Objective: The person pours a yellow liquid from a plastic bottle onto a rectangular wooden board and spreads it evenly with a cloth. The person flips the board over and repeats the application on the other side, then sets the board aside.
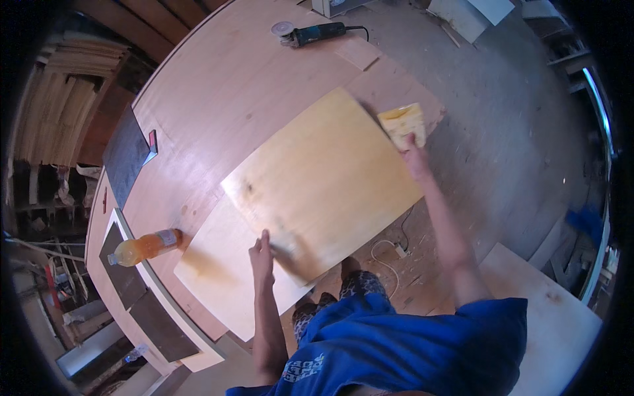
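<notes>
In my right hand point(415, 158) is a yellow sponge-like pad point(400, 120), gripped at the right edge of a pale plywood sheet point(330, 171). My left hand point(263, 249) is at that sheet's left edge, above a whiter board point(218, 257) lying partly underneath. Its fingers are curled, and I cannot make out whether they grip anything. Both boards rest on a large pinkish wooden worktop point(191, 112). A plastic bottle of orange liquid point(146, 245) lies or leans to the left of my left hand.
An angle grinder point(310, 34) lies at the worktop's far end. A dark panel point(125, 158) and a framed piece point(165, 330) are on the left. Stacked timber point(59, 105) stands beyond. A cable point(386, 254) trails over the floor below; a board point(541, 317) is at lower right.
</notes>
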{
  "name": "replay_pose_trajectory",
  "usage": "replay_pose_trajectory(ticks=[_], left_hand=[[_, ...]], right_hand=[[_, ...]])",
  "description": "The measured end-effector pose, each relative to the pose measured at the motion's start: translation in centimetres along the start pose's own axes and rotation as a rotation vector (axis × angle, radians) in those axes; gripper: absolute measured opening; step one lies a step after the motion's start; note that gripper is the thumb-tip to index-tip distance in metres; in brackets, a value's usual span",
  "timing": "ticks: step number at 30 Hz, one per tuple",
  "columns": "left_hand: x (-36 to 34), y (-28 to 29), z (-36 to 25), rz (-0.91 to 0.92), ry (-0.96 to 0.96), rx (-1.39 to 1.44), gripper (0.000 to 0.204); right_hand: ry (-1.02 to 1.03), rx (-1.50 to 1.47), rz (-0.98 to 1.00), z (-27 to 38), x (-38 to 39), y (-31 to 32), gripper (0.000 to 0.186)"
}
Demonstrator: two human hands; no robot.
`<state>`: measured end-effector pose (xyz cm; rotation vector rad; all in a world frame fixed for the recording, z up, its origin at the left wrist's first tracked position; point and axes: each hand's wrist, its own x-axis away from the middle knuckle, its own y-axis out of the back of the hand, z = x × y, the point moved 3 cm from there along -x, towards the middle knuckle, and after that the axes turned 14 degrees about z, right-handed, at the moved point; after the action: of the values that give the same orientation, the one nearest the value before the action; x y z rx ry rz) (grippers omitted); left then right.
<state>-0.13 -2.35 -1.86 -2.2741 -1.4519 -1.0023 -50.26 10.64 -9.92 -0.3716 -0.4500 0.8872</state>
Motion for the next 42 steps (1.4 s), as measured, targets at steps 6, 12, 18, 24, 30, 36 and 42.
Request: replay_pose_trajectory(ticks=[6, 12, 18, 24, 30, 36, 42], left_hand=[[-4.6, -12.4, -5.1, 0.173, -0.04, -0.021, 0.068], [-8.8, -18.7, -3.0, 0.24, 0.06, -0.07, 0.077], [-9.7, -22.4, -3.5, 0.242, 0.069, 0.066, 0.062], [-8.2, -22.8, -4.4, 0.28, -0.15, 0.017, 0.066], [1.5, -7.3, 2.0, 0.025, -0.416, -0.85, 0.081], [5.0, 15.5, 12.5, -0.385, -0.036, -1.192, 0.081], [9.4, 16.0, 17.2, -0.64, -0.02, -1.024, 0.079]], right_hand=[[0.066, 0.164, -0.052, 8.1, -5.7, 11.5, 0.067], [0.033, 0.03, -0.012, 10.1, -9.5, 15.5, 0.065], [-0.111, 0.14, -0.137, 12.2, -14.6, 14.9, 0.073], [-0.116, 0.414, 0.044, 13.8, -15.0, 17.1, 0.072], [-0.053, 0.65, 0.317, 10.1, -4.9, 0.3, 0.061], [-0.213, 0.291, 0.397, 1.5, 10.0, -16.3, 0.061], [-0.201, 0.403, 0.358, -0.5, 18.9, -22.4, 0.059]])
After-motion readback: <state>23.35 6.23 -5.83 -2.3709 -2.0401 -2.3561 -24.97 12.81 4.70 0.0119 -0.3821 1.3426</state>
